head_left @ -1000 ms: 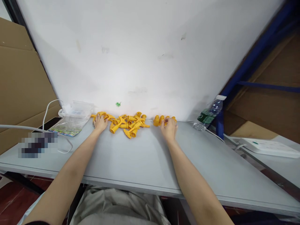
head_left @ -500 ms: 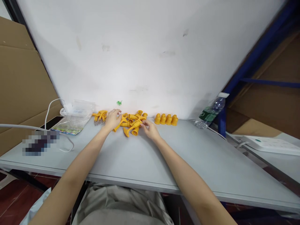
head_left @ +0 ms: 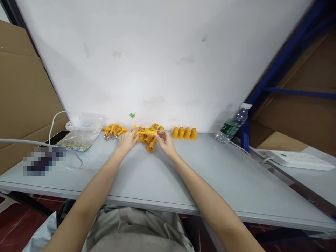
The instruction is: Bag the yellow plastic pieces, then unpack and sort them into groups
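Observation:
Held level between both hands is a yellow plastic piece (head_left: pixel 148 132) with a ribbed neck and a wider sleeve. My left hand (head_left: pixel 127 140) closes its fingers on the ribbed end. The thumb and fingers of my right hand (head_left: pixel 166 141) pinch the wider end. Beneath and behind it lies a loose pile of yellow cup-shaped parts (head_left: pixel 150 146), partly hidden by the hands. Left of my left hand, several yellow T-shaped handles (head_left: pixel 113 128) lie heaped, with silvery metal pieces (head_left: pixel 110 138) in front.
Several yellow bell-shaped caps (head_left: pixel 187 133) stand in a row to the right. A clear bottle (head_left: pixel 235 124) leans by the blue frame (head_left: pixel 245 136). To the left lie a plastic bag (head_left: pixel 81 136), white cable (head_left: pixel 78 164) and a blurred-out object (head_left: pixel 43 162). A white panel (head_left: pixel 157 70) rises behind.
My left hand has moved right and taken hold of the ribbed end. The yellow piece has been turned from slanted to level. My right hand still grips its other end.

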Demonstrator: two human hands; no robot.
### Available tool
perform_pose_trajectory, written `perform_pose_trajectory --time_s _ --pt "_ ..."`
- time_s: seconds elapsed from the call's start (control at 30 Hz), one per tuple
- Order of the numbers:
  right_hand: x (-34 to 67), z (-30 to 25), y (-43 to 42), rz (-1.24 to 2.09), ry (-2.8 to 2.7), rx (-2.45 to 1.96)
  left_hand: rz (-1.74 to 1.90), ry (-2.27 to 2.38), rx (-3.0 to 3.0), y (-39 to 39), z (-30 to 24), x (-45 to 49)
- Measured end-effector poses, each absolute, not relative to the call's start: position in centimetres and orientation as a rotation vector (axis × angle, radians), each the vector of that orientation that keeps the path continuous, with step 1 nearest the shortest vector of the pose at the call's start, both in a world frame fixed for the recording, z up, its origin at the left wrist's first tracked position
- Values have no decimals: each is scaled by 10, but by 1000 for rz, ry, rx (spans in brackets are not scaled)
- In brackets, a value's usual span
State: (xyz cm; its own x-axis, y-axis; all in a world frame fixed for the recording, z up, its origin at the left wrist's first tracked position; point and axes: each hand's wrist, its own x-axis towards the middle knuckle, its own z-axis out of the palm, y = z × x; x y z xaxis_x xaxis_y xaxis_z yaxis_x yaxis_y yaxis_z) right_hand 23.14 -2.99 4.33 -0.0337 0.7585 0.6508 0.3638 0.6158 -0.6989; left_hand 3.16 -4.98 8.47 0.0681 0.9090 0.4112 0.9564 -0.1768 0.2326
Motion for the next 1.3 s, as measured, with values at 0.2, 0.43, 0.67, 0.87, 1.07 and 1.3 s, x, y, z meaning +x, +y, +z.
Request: perform_pose_trajectory --time_s 0.2,0.43,0.67,0.87,1.07,1.3 --pt "231 43 -27 822 -1678 -945 -756 -1877 -2238 -50 76 21" --pt "240 43 -24 584 -1891 -903 -718 -1832 -2277 -47 75 14" --pt "248 53 -33 -189 -2165 -1033 -716 -1881 -2298 -47 76 16" --pt "240 56 -38 -393 -2226 -1063 -823 -1790 -2313 -47 67 25" --pt "230 55 -40 -403 -2246 -1128 -746 -1804 -2305 -52 66 35" --pt "252 55 -29 -455 -1966 -1298 -804 -1985 -2187 -49 73 27"
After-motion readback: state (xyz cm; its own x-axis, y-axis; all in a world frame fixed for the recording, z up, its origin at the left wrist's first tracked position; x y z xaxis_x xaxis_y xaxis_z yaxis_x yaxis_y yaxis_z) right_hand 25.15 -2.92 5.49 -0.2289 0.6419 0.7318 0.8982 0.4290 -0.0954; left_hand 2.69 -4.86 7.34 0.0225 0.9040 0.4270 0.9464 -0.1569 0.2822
